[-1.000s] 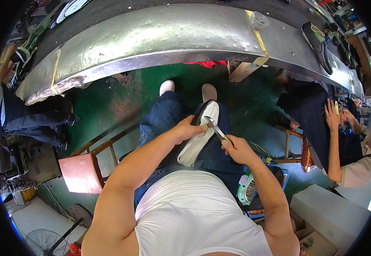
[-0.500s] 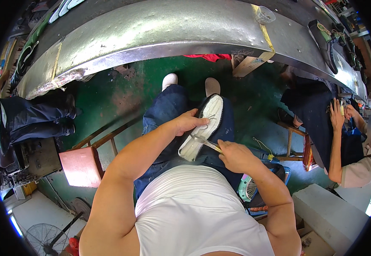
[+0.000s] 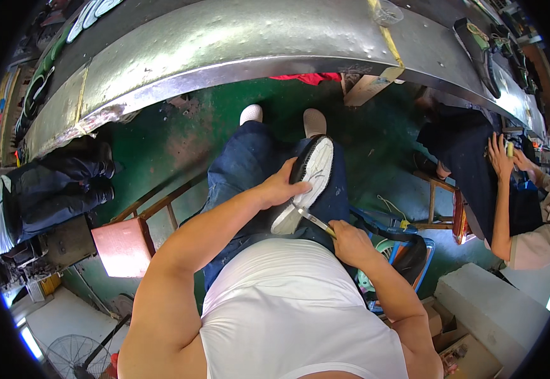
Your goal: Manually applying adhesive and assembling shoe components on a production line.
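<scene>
A shoe (image 3: 317, 169) lies across my lap with its white underside up, black material around its edge. My left hand (image 3: 281, 187) grips the shoe's left side, the thumb pressed on the white underside and the fingers hidden beneath. In my right hand (image 3: 352, 243) is a slim metal tool (image 3: 314, 220) with a yellowish handle. Its tip touches or hovers just over the near half of the underside, close to my left thumb. Whether the tool is a hammer or another kind, I cannot tell.
A metal-topped workbench (image 3: 237, 38) curves across the far side, with shoes (image 3: 477, 57) at its right. A pink-topped stool (image 3: 122, 247) stands at left, a blue-framed basket (image 3: 423, 265) by my right arm. Co-workers sit at right (image 3: 502, 189) and stand at left. A fan (image 3: 72, 357) is at lower left.
My right hand has moved slightly right and nearer to me with the tool, whose tip has shifted a little right. The shoe is tilted slightly differently under my left hand.
</scene>
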Demonstrator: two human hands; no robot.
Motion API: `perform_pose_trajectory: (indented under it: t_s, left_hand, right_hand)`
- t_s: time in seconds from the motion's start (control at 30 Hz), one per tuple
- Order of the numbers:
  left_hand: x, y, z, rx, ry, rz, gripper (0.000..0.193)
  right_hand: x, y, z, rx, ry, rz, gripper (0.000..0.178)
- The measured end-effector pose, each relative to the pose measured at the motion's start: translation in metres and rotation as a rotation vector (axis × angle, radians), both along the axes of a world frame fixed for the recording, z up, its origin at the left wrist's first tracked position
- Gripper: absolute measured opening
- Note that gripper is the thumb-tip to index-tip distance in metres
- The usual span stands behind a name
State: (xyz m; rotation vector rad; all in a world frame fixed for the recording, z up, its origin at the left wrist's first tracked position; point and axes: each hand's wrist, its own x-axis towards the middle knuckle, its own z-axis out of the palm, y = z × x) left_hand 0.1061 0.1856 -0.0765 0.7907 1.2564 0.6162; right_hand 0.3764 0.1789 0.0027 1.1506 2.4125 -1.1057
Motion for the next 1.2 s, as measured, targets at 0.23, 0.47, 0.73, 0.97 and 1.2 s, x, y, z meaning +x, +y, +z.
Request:
perform_pose_trajectory:
  t_s: [0.23, 0.47, 0.73, 0.97, 1.2]
  left_hand:
    - [0.009, -0.016, -0.002, -0.031, -0.201, 0.139, 0.094]
    - [0.033, -0.029, 0.004, 0.212, 0.422, 0.044, 0.105]
    - [0.005, -0.063, 0.005, 0.09, 0.052, -0.135, 0.101]
    - [0.013, -0.059, 0.013, 0.08, 0.154, -0.119, 0.105]
    - [0.008, -0.056, -0.002, 0.079, 0.057, -0.093, 0.11]
  right_hand:
    - [-0.002, 0.0, 0.003, 0.19, 0.1, 0.099, 0.028]
    - [0.006, 0.001, 0.012, 0.052, -0.124, 0.159, 0.027]
    - [0.023, 0.041, 0.013, -0.213, 0.045, 0.174, 0.027]
    - [-0.012, 0.031, 0.005, -0.153, 0.263, -0.155, 0.033]
    - [-0.032, 0.07, -0.013, 0.08, 0.205, -0.193, 0.032]
